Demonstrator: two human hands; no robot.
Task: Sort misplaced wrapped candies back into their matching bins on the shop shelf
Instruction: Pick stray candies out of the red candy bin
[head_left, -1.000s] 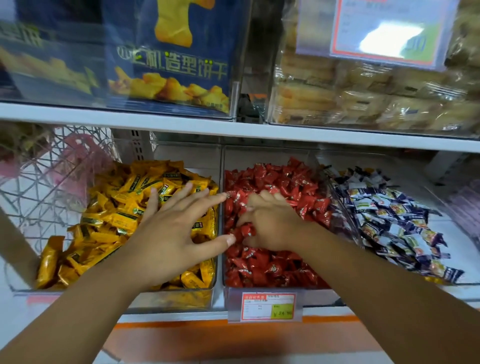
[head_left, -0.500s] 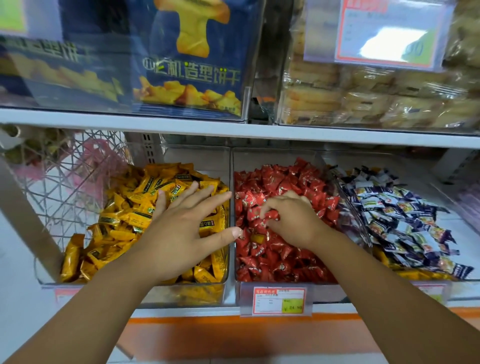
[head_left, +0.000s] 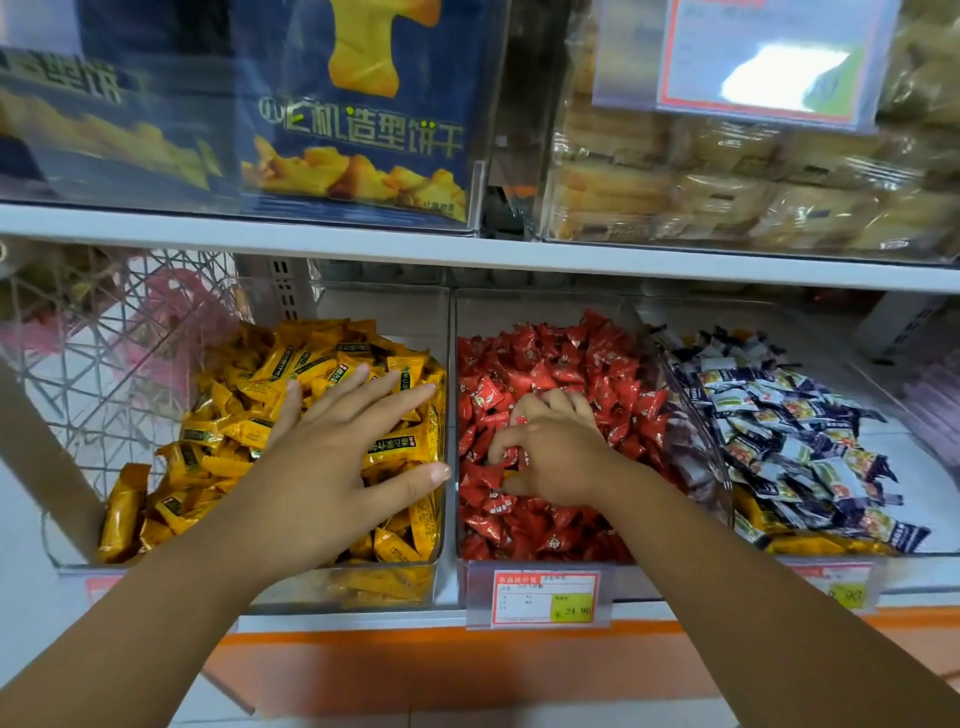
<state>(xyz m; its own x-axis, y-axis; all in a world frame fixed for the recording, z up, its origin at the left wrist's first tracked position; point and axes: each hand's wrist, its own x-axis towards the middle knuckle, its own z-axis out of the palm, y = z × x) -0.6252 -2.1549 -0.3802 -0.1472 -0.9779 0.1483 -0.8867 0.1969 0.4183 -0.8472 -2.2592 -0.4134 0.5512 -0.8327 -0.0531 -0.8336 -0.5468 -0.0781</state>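
The right hand (head_left: 556, 457) is seen dug into the red candies (head_left: 545, 364), its fingers (head_left: 561, 402) curled downward with red wrappers caught between them and the thumb tucked low toward the near side. The left hand (head_left: 337, 462) is laid palm-down just beside it, fingers straight and spread, resting on the yellow candies (head_left: 311, 358) with the thumb stretched toward the wall that divides the two heaps.

The red candies, small triangular pillows, are heaped all round the right hand in the middle bin (head_left: 519, 312) and are turned every way. The yellow candies are oblong; beyond the left fingertips many are slanted from lower left to upper right, while others are crossed over them in the left bin (head_left: 363, 587).

To the right of the right wrist, blue-and-white candies (head_left: 795, 441) are piled in the right bin (head_left: 696, 415), with yellow wrappers showing beneath them at its near edge. A price tag (head_left: 540, 597) is fixed below the right wrist. A wire basket (head_left: 104, 338) is seen left of the left hand, and a shelf board (head_left: 467, 254) carrying a biscuit box (head_left: 358, 119) is set above both.
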